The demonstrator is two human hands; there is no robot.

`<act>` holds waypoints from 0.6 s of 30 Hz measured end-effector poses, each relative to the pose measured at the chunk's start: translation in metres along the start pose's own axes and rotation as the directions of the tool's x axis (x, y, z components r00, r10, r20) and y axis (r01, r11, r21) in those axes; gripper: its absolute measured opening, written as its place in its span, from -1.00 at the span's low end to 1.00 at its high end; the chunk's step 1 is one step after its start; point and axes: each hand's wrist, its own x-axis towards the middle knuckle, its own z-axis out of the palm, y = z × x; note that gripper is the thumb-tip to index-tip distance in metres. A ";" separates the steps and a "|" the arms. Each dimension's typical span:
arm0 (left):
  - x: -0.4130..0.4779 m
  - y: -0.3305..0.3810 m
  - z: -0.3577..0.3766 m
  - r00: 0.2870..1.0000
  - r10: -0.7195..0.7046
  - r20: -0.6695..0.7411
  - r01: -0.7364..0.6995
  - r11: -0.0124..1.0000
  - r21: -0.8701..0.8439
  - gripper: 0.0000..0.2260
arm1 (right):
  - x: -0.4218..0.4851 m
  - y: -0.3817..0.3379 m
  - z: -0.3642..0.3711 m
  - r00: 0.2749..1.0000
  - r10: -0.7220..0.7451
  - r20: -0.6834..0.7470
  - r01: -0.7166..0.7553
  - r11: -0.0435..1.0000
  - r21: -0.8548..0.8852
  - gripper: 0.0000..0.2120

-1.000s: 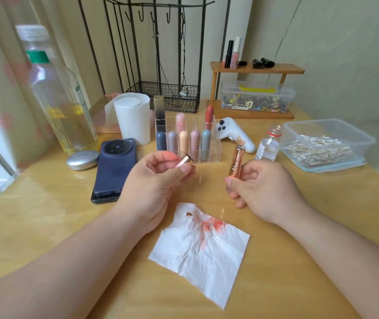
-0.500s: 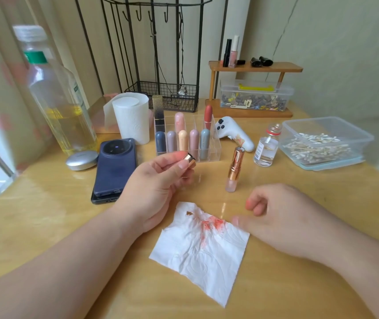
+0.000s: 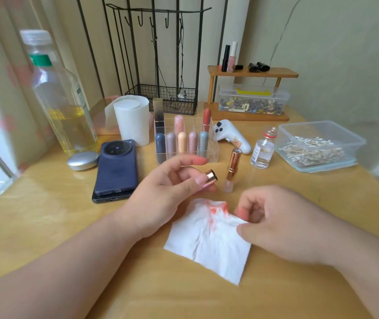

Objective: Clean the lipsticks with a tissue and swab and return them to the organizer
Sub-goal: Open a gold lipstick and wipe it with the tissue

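The left hand (image 3: 167, 192) pinched the rose-gold cap (image 3: 211, 177) in its fingers (image 3: 198, 180), probably ready for wiping. The right hand (image 3: 282, 224) pinched the stained tissue (image 3: 209, 245) at its far corner. The uncapped lipstick (image 3: 232, 171) stood upright on the desk (image 3: 46, 215) between tissue and organizer (image 3: 215, 153).

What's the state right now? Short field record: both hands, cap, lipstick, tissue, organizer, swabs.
left hand: holds the rose-gold cap above the table
right hand: pinches the right edge of the tissue
lipstick: cap off, upright on the table, no hand on it, just in front of the organizer
tissue: lies on the table, red smears near its far edge
organizer: clear, holds other tubes; front right slot looks free
swabs: in the clear box on the right
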 end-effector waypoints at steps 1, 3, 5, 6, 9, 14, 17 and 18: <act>-0.001 0.002 0.000 0.999 -0.016 0.040 0.019 0.998 -0.065 -0.69 | 0.000 0.002 -0.003 0.999 -0.025 0.029 0.022 0.996 0.089 -0.88; -0.003 0.005 -0.001 0.990 -0.053 0.133 0.073 0.987 -0.146 -0.66 | 0.001 0.003 -0.007 0.995 -0.082 0.059 0.064 0.963 0.261 -0.85; -0.004 0.005 0.000 0.972 -0.074 0.221 0.112 0.980 -0.162 -0.64 | 0.002 0.004 -0.008 0.991 -0.122 0.060 0.083 0.893 0.443 -0.81; -0.005 0.004 0.002 0.964 -0.083 0.253 0.129 0.976 -0.174 -0.62 | 0.004 0.004 -0.008 0.989 -0.133 0.066 0.078 0.846 0.528 -0.73; -0.007 0.003 0.005 0.965 -0.099 0.242 0.159 0.957 -0.244 -0.66 | 0.009 0.004 -0.004 0.995 -0.097 0.036 0.042 0.696 0.717 -0.51; -0.006 0.003 0.006 0.995 -0.087 0.057 0.102 0.933 -0.346 -0.72 | 0.016 0.007 0.003 0.997 0.074 -0.017 -0.009 0.343 0.939 -0.40; -0.004 0.002 0.007 0.995 -0.079 -0.057 0.050 0.915 -0.400 -0.74 | 0.018 0.006 0.016 0.998 -0.031 0.060 -0.054 0.168 0.984 -0.46; -0.003 0.001 0.008 0.993 -0.082 -0.082 0.042 0.912 -0.408 -0.75 | 0.019 0.006 0.020 0.997 -0.054 0.063 -0.055 0.133 0.990 -0.46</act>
